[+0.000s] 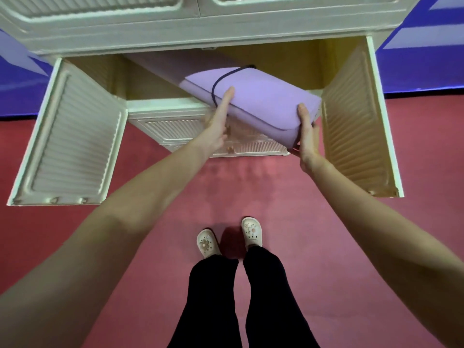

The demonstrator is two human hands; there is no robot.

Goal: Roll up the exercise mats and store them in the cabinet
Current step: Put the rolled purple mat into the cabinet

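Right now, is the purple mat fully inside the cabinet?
No. The rolled purple mat juts out of the open cabinet compartment, its near end held between the left hand and right hand.

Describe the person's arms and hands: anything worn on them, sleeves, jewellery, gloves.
Both arms are bare along their whole visible length, with no sleeves in view. The left hand and right hand wear no gloves. No watch, bracelet or ring shows on the visible sides. Nails look short and unpainted.
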